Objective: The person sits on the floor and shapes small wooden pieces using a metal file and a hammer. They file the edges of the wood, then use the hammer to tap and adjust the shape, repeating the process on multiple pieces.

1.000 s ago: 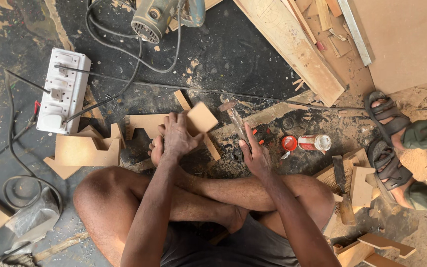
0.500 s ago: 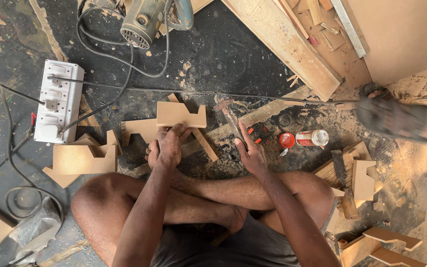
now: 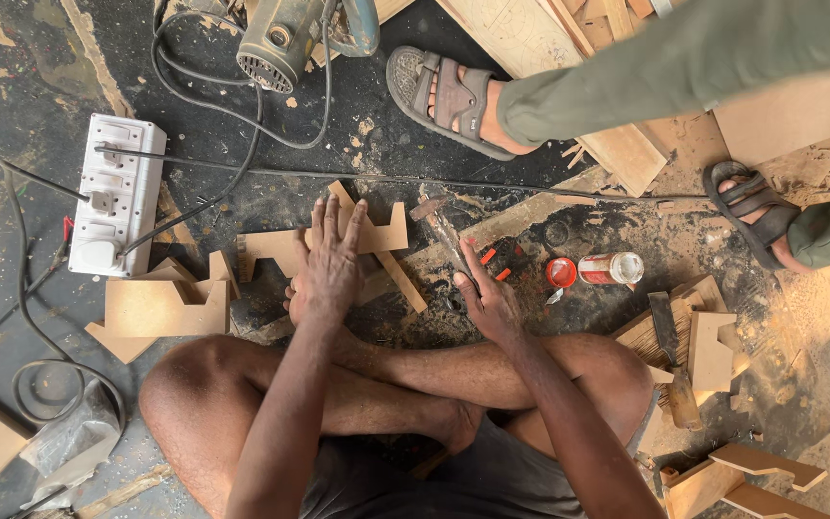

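I'm sitting cross-legged on the floor (image 3: 194,58), knees at the bottom of view. My left hand (image 3: 330,264) is lying flat, fingers straight and together, pressing down on a notched board piece (image 3: 377,235) just past my shin; it's gripping nothing, only the palm and fingers are resting on it. A thin strip (image 3: 401,281) is running out diagonally from under that piece toward my right. My right hand (image 3: 487,298) is half open, fingers loosely curled, reaching up to a hammer (image 3: 444,235) lying on the sawdust; the fingertips are at its handle, but I can't tell whether they're gripping it. Just right of the hammer, small orange bits (image 3: 490,258), then a red cap (image 3: 560,273) and a small can (image 3: 612,268) lying on its side. To my left, more notched offcuts (image 3: 160,308) are stacking up beside a white power strip (image 3: 112,197). By my right knee, more cut shapes (image 3: 708,346). Farther out, a power tool (image 3: 285,43) with its cord (image 3: 242,159) looping down, and another person's sandalled feet (image 3: 449,91) stepping over long planks (image 3: 549,58).
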